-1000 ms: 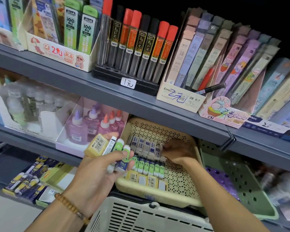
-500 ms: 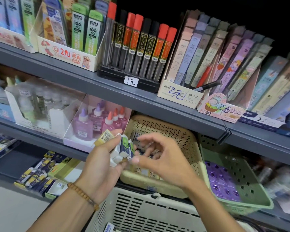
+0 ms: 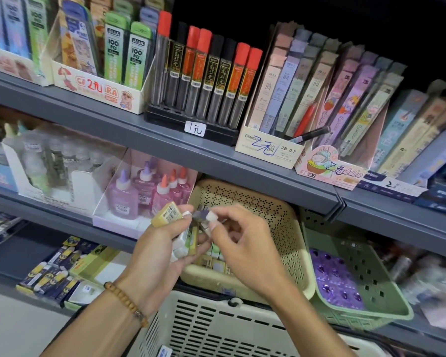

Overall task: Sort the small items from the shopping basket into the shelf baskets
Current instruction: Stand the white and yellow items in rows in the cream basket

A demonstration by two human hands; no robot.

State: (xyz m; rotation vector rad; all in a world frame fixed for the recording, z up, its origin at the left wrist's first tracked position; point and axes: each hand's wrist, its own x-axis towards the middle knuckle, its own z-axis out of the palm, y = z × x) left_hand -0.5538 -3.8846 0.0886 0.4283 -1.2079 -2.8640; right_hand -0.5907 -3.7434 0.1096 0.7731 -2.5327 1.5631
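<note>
The person's left hand (image 3: 162, 243) is gripping a bunch of small sleeved erasers (image 3: 183, 240), yellow one uppermost. Just beside it, the right hand (image 3: 240, 243) is pinching a purple-sleeved eraser (image 3: 206, 215) from that bunch. Behind both, the perforated cream shelf basket (image 3: 289, 228) is already holding rows; the slatted white shopping basket (image 3: 216, 328) below is showing more, so sorting looks unfinished.

We have single head view only, worn on head, facing forward and down. We sit close to shelf edge (image 3: 165, 148); both hands fill centre, shopping basket (image 3: 216, 328) at bottom edge. Wide lens bends shelf lines.
</note>
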